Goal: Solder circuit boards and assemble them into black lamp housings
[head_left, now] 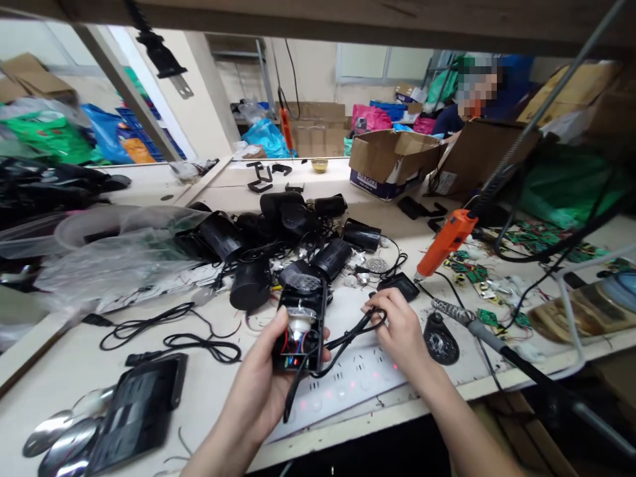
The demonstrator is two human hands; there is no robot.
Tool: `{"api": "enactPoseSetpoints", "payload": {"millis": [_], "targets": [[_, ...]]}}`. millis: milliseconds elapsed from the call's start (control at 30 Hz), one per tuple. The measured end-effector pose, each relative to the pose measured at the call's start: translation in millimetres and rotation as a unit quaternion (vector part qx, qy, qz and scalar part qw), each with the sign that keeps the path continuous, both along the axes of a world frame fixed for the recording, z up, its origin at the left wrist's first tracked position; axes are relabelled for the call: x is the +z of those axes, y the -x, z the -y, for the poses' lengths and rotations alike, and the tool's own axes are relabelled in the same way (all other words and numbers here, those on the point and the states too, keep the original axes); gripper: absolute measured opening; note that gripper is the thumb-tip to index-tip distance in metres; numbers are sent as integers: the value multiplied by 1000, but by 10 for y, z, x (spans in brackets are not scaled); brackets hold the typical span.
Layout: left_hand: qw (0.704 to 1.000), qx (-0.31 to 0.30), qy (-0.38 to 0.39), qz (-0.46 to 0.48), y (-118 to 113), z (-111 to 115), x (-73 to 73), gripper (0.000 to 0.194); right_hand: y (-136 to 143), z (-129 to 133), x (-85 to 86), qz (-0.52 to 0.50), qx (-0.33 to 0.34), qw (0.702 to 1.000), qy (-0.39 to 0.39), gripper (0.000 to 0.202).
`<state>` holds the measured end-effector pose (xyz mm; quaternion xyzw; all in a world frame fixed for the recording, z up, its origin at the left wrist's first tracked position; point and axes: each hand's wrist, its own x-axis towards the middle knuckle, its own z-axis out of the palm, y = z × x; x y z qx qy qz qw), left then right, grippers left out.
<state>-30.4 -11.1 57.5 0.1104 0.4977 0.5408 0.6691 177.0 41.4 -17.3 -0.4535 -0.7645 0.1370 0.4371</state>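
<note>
My left hand (pixel 258 381) holds an open black device (pixel 301 324) upright above the bench; red and blue wires and a white part show inside it. A black cable (pixel 348 334) runs from the device to my right hand (pixel 400 328), which pinches its end just above a white power strip (pixel 348 384) with red lights. A pile of similar black cylindrical housings (pixel 278 232) lies behind the device.
An orange electric screwdriver (pixel 444 242) hangs at right, with a soldering iron (pixel 462 315) and green circuit boards (pixel 470 271) beneath. Clear plastic bags (pixel 114 258) lie left, a black panel (pixel 136 411) and spoons near left. A person sits behind cardboard boxes (pixel 392 159).
</note>
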Motion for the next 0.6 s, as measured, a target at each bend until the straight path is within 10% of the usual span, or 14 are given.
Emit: {"api": "enactPoseSetpoints", "payload": {"millis": [367,600], "targets": [[993,-26,-43,-107,125,-88,-361,52,-27,-53,-191,70,50,996,15,49],[994,-62,-10,-94,260,-40,-403,51,-200,-90,-87,86,-94,992,0,22]]}}
